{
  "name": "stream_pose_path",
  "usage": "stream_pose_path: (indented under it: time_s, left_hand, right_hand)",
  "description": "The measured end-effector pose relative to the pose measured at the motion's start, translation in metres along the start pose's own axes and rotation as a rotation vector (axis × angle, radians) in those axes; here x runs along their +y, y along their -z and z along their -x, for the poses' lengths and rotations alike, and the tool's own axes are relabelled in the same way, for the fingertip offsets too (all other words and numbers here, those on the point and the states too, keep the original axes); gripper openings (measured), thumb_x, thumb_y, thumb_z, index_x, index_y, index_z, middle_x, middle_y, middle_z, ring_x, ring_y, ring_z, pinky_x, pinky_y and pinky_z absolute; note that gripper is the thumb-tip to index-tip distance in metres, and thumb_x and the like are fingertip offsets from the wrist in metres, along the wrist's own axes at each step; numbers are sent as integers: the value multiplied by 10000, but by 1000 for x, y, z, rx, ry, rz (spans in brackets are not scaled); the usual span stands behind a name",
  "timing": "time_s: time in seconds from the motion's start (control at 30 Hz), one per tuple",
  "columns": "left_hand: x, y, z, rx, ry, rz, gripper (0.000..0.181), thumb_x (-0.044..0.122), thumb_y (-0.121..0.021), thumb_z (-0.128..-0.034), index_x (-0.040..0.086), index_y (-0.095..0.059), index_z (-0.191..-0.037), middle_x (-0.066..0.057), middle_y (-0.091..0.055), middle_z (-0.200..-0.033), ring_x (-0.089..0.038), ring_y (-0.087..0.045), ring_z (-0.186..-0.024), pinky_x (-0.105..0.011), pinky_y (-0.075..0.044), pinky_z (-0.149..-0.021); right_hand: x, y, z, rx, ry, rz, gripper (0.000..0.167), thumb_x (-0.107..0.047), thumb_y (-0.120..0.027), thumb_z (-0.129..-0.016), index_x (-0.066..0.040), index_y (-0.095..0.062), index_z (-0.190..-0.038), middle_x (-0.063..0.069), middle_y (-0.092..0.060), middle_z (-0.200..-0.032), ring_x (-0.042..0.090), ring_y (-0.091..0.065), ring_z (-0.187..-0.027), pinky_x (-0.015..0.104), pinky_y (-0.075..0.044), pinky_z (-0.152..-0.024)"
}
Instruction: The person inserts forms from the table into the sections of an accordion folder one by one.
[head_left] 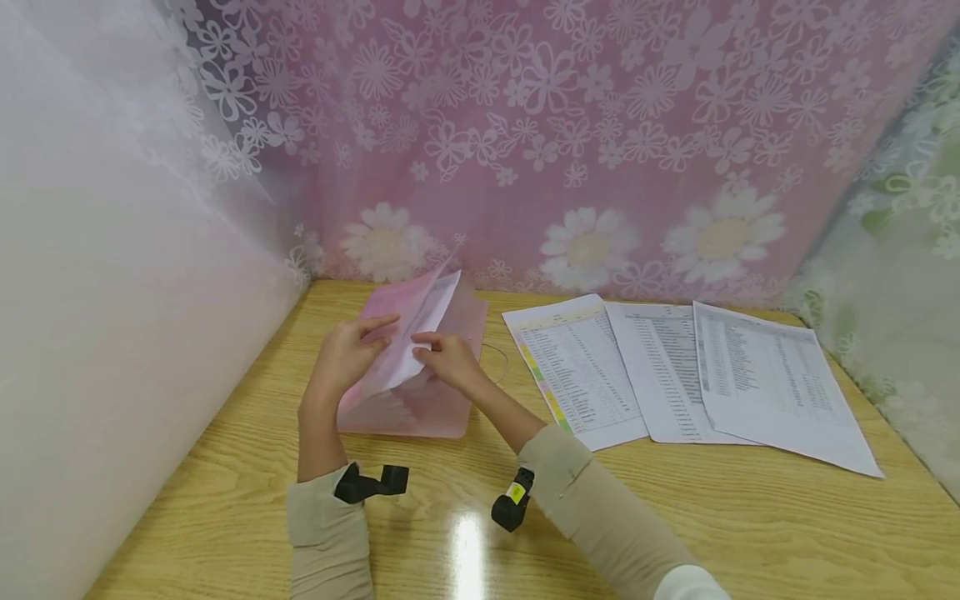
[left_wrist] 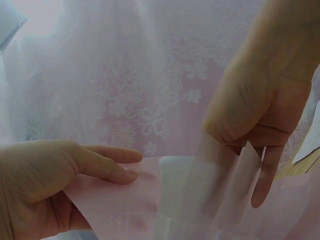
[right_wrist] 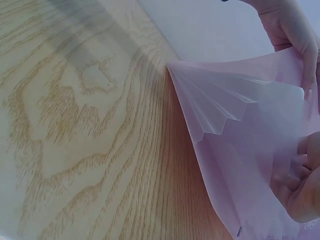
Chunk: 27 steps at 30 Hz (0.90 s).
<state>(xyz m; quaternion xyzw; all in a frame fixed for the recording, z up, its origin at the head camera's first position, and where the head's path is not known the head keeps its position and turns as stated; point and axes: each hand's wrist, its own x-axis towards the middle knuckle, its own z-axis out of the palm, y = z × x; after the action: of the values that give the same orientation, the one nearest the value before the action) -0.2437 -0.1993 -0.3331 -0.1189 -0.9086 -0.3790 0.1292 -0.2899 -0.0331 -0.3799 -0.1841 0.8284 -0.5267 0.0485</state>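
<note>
A pink, translucent expanding file folder [head_left: 442, 417] stands partly opened at the left of the table, with fanned accordion pleats [right_wrist: 215, 110] on its side. My left hand [head_left: 345, 357] pinches the upper edge of its pink cover [left_wrist: 120, 192] between thumb and fingers. Inside the folder a white printed sheet [head_left: 441, 300] leans upright. My right hand [head_left: 452, 360] reaches in from the right and holds a translucent divider [left_wrist: 245, 172]; in the left wrist view some fingers show through the film, another in front of it. The film partly veils the right fingertips in the right wrist view.
Three overlapping printed sheets lie on the right of the wooden table [head_left: 247, 500]: one with coloured edging [head_left: 581, 375], a middle one [head_left: 667, 392] and an outer one [head_left: 787, 392]. A thin cord loop [head_left: 504, 358] sits beside the folder. A flowered curtain [head_left: 525, 167] hangs behind.
</note>
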Motion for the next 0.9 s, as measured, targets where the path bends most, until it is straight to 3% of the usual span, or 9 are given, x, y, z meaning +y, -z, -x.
stream_pose_path:
  time_s: [0.17, 0.37, 0.53, 0.77, 0.9]
  left_hand:
    - [0, 0, 0, -1, 3, 8, 350, 55, -605, -877, 91, -612, -1226, -5, -371, -491, -96, -241, -402, -256, -299, -420]
    - [1, 0, 1, 1, 5, 19, 350, 61, -601, -884, 90, -606, -1232, -75, -493, -578, -102, -260, -405, -267, -320, -436]
    - [2, 0, 1, 3, 1, 20, 350, 61, -603, -884, 93, -607, -1233, -64, -486, -576, -101, -260, -407, -267, -321, -440]
    - [3, 0, 1, 8, -4, 18, 347, 53, -602, -880, 85, -611, -1225, -152, -628, -789, -110, -262, -428, -280, -327, -463]
    - [3, 0, 1, 10, -8, 11, 345, 54, -601, -880, 86, -613, -1223, -106, -538, -621, -102, -245, -419, -265, -313, -442]
  right_hand:
    - [1, 2, 0, 5, -22, -17, 301, -114, -581, -897, -25, -623, -1181, 145, -641, -951, 138, -583, -544, 255, -498, -546]
    - [3, 5, -2, 24, -55, -40, 293, -106, -572, -902, -33, -627, -1181, 145, -616, -982, 141, -578, -547, 265, -501, -560]
    - [4, 6, -3, 18, -64, -30, 294, -113, -573, -902, -42, -629, -1182, 127, -610, -961, 123, -562, -537, 261, -498, -560]
    - [7, 4, -5, 23, -56, 8, 292, -113, -585, -894, -50, -637, -1173, 74, -590, -840, 105, -519, -534, 245, -482, -531]
    - [7, 2, -5, 27, -51, 17, 292, -112, -596, -886, -51, -642, -1168, 70, -596, -819, 99, -501, -525, 231, -462, -510]
